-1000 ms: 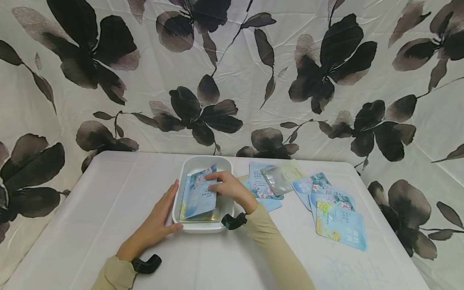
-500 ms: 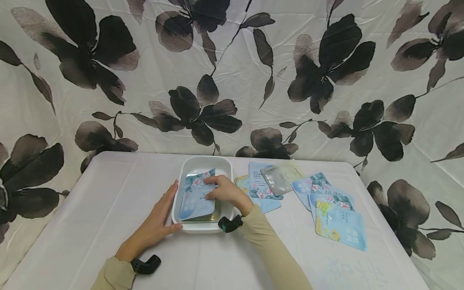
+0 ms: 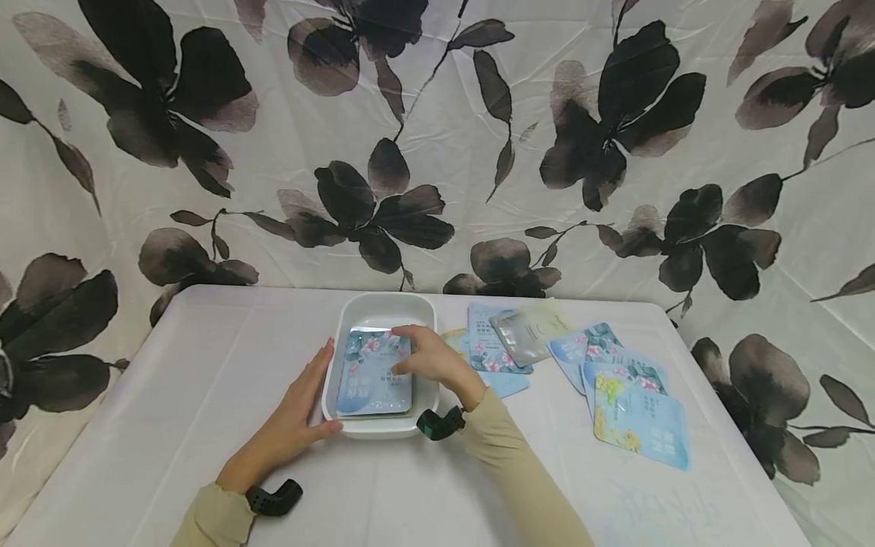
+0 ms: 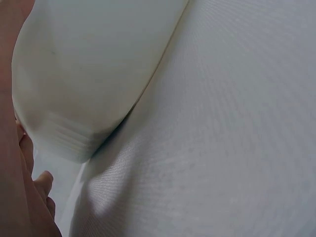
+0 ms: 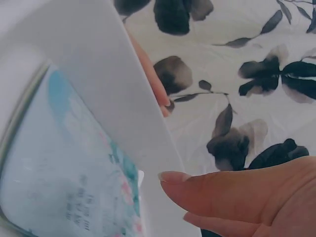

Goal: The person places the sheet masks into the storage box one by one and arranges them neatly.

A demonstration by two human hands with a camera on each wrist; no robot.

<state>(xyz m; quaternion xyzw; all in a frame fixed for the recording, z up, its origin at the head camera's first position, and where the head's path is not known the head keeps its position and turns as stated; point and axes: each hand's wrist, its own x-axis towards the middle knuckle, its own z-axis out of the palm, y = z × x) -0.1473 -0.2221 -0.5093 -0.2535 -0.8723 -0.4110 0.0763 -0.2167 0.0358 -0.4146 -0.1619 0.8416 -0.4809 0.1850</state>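
White tub point(image 3: 379, 431) stands on the white-covered tabletop point(image 3: 198, 372), between the person's two hands. Blue packet with pink blossoms and dark leaves point(image 3: 372, 380) lies inside the tub, printed face up; right wrist view shows a darker edge along the packet's side. Left hand point(image 3: 301, 410): fingers extended along the outer left wall of the tub, thumb set apart and touching the near left corner; it braces the wall without curling round it. Left wrist view shows mostly the tub's smooth outer wall meeting the cloth. Right hand point(image 3: 437, 361): reaches over the tub's right side, thumb and forefinger spread, nothing gripped; in the right wrist view, thumb tip is near the blossom-printed end of the packet, with a visible gap. Right of the tub, on the tabletop: a yellow-and-blue packet point(image 3: 456, 342) partly covered by others, a second blossom packet point(image 3: 484, 338), a silver packet point(image 3: 522, 334) overlapping it, and a plain blue corner point(image 3: 507, 384) showing below. Further right, a fanned group of blue packets point(image 3: 567, 354), the nearest a yellow-flowered packet point(image 3: 642, 422). Black wrist devices point(image 3: 275, 499) on both wrists, beige sleeves point(image 3: 526, 471). Backdrop: pale cloth point(image 3: 273, 144) with dark flowers.
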